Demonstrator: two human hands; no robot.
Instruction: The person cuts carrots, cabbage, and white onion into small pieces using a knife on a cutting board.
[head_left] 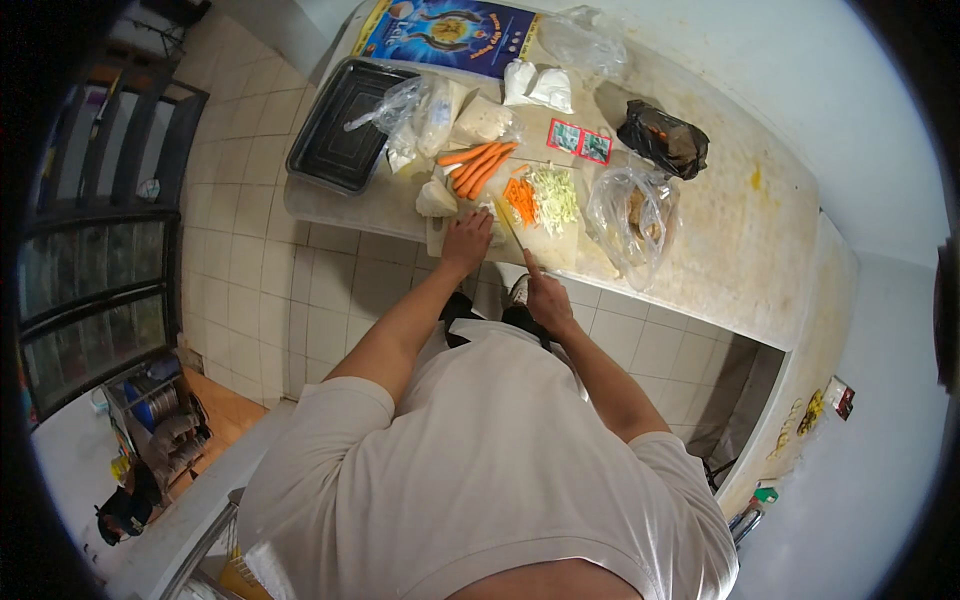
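Note:
A pale cutting board (555, 245) lies at the counter's front edge. My left hand (467, 240) rests on it, fingertips curled over something small and pale that I cannot make out. My right hand (546, 298) grips a knife (510, 223) by its handle, blade angled forward beside the left fingers. Beyond the blade are a pile of chopped carrot (521, 200) and a heap of shredded pale green vegetable (553, 200). Several whole carrots (478, 165) lie behind my left hand, next to a cut pale chunk of vegetable (437, 200).
The counter (745, 260) also holds a black tray (338, 120), plastic bags (435, 115), white packets (540, 88), red-edged packets (578, 141), a dark bag (661, 137), a clear bag (630, 220) and a blue printed sheet (445, 35). Dark shelving (95, 300) stands far left.

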